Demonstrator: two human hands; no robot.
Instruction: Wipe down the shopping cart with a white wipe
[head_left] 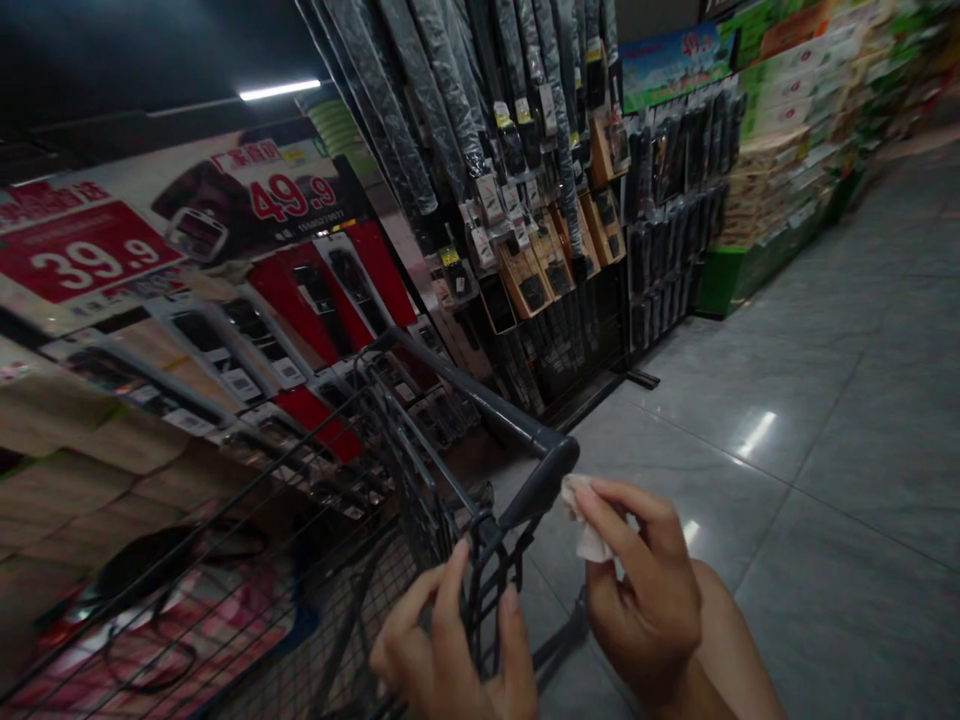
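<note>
My right hand [645,590] is closed, pinching a crumpled white tissue [594,540] between thumb and fingers. The tissue is close to the rounded end of the grey handle [487,400] of a wire shopping cart [420,450]; I cannot tell whether they touch. Lower down, my left hand [457,645] has its thumb and fingers apart with nothing between them. Its fingertips are beside the cart's corner frame, and contact there is unclear. Inside the cart, seen through the mesh, lies a pink-and-white patterned item [172,640] with a black strap or cord.
Packaged belts [255,340] hang on a rack at left under price signs [82,255]. More wrapped belts [450,100] with boxed buckles [536,265] hang behind the cart. Stacked goods [772,170] stand on a green base farther back. Grey tiled floor [840,450] stretches along the right.
</note>
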